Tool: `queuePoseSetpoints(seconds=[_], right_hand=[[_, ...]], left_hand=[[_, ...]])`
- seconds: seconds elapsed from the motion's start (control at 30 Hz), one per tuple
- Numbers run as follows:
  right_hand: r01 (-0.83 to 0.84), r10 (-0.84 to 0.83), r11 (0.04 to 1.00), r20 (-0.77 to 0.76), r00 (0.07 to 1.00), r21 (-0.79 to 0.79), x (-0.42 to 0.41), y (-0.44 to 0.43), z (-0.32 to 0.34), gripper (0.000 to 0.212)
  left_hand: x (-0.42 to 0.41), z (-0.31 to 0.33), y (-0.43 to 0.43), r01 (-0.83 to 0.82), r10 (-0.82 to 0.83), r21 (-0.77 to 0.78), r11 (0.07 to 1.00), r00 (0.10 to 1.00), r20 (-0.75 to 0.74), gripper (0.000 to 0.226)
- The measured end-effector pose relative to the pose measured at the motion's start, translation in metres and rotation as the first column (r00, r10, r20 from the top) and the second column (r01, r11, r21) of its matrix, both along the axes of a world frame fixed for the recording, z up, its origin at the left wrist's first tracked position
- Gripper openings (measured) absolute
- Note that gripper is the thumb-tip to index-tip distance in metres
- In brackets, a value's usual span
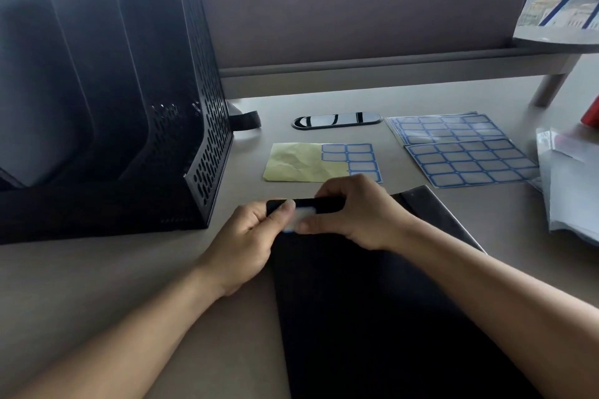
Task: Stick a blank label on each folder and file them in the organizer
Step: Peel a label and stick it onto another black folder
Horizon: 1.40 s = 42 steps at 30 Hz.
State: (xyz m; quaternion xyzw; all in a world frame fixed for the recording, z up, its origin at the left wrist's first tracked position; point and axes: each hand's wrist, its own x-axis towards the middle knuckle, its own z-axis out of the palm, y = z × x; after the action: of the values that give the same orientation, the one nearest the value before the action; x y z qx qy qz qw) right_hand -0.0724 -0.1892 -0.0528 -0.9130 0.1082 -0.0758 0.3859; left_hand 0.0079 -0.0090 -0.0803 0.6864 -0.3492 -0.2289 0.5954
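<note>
Left hand (249, 236) and right hand (353, 214) pinch the probably stiff folder (356, 317) at its top edge, thumbs pressing the thin, floppy label (304, 215).

Label (306, 213) half under left hand (246, 236) and right hand (356, 214), folder (356, 317) cut off below — organizer (201, 139), at left

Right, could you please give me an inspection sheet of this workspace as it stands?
Surface: beige table.
Job's things: black folder lies flat; blue-bordered label at its top edge; partly used label sheet and full label sheets behind; black mesh organizer at the left.
Clutter: black oval object, clear plastic sleeves at the right.
Hands: left hand and right hand grip the folder's top edge, thumbs pressing the label.
Cables: nothing seen; a black strap lies beside the organizer.
Surroundings: grey partition behind the table.
</note>
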Motion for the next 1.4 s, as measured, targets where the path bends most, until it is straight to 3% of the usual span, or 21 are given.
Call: queuePoseSetpoints(seconds=[0.07, 0.13, 0.23, 0.33, 0.5, 0.6, 0.83, 0.9, 1.0, 1.13, 1.2, 1.23, 1.3, 1.4], right_hand=[[-0.059, 0.061, 0.996, -0.025, 0.998, 0.069, -0.001, -0.004, 0.002, 0.049], [-0.086, 0.089, 0.993, -0.038, 0.995, 0.077, -0.002, -0.007, 0.004, 0.04], [-0.01, 0.01, 0.999, -0.002, 1.0, 0.043, 0.002, -0.008, 0.003, 0.021], [0.042, -0.044, 0.996, 0.022, 0.999, 0.08, 0.007, -0.005, -0.001, 0.018], [-0.102, 0.11, 0.987, -0.055, 0.992, 0.128, -0.002, -0.01, 0.005, 0.015], [-0.115, 0.124, 0.986, -0.071, 0.99, 0.117, -0.002, -0.013, 0.005, 0.015], [-0.079, 0.084, 0.995, -0.062, 0.995, 0.066, 0.001, -0.016, 0.002, 0.02], [-0.091, 0.089, 0.996, -0.081, 0.993, -0.016, -0.001, -0.016, 0.005, 0.028], [-0.054, 0.043, 0.992, -0.105, 0.994, -0.111, -0.006, -0.024, 0.019, 0.06], [0.081, -0.138, 0.943, -0.157, 0.978, -0.322, -0.019, -0.051, 0.044, 0.087], [0.143, -0.213, 0.928, -0.175, 0.961, -0.345, -0.031, -0.063, 0.053, 0.095], [0.182, -0.234, 0.945, -0.174, 0.957, -0.272, -0.039, -0.067, 0.055, 0.097], [0.266, -0.254, 0.962, -0.169, 0.952, 0.053, -0.054, -0.073, 0.058, 0.094], [0.173, -0.111, 0.839, -0.148, 0.983, 0.516, -0.076, -0.07, 0.06, 0.079]], left_hand=[[0.001, -0.001, -0.001, 0.021, -0.021, 0.004, 1.0, 1.0, -0.005, 0.073], [0.0, -0.002, -0.003, 0.031, -0.031, 0.016, 0.999, 0.999, 0.022, 0.065], [-0.001, -0.003, -0.004, 0.003, -0.004, 0.008, 1.0, 0.998, 0.056, 0.057], [-0.002, -0.003, -0.005, -0.004, 0.006, -0.042, 0.999, 0.999, 0.042, 0.039], [-0.001, -0.004, -0.004, -0.02, 0.02, -0.07, 0.997, 1.0, -0.004, 0.061], [-0.001, -0.005, -0.005, 0.015, -0.014, -0.054, 0.998, 0.999, 0.03, 0.031], [-0.004, -0.006, -0.008, 0.024, -0.02, -0.046, 0.999, 0.995, 0.1, 0.026], [-0.006, -0.004, -0.008, -0.002, 0.006, -0.046, 0.999, 0.997, 0.072, 0.024], [-0.01, 0.0, -0.007, -0.101, 0.102, -0.048, 0.994, 0.995, 0.013, 0.021], [-0.018, 0.01, -0.003, -0.258, 0.243, -0.11, 0.96, 0.961, -0.135, 0.02], [-0.018, 0.026, 0.001, -0.375, 0.328, -0.176, 0.91, 0.911, -0.248, 0.021], [-0.017, 0.034, 0.003, -0.426, 0.369, -0.211, 0.88, 0.892, -0.261, 0.02], [-0.015, 0.055, 0.005, -0.497, 0.452, -0.28, 0.821, 0.866, -0.214, 0.019], [-0.017, 0.086, 0.005, -0.545, 0.535, -0.386, 0.744, 0.833, -0.145, 0.02]])
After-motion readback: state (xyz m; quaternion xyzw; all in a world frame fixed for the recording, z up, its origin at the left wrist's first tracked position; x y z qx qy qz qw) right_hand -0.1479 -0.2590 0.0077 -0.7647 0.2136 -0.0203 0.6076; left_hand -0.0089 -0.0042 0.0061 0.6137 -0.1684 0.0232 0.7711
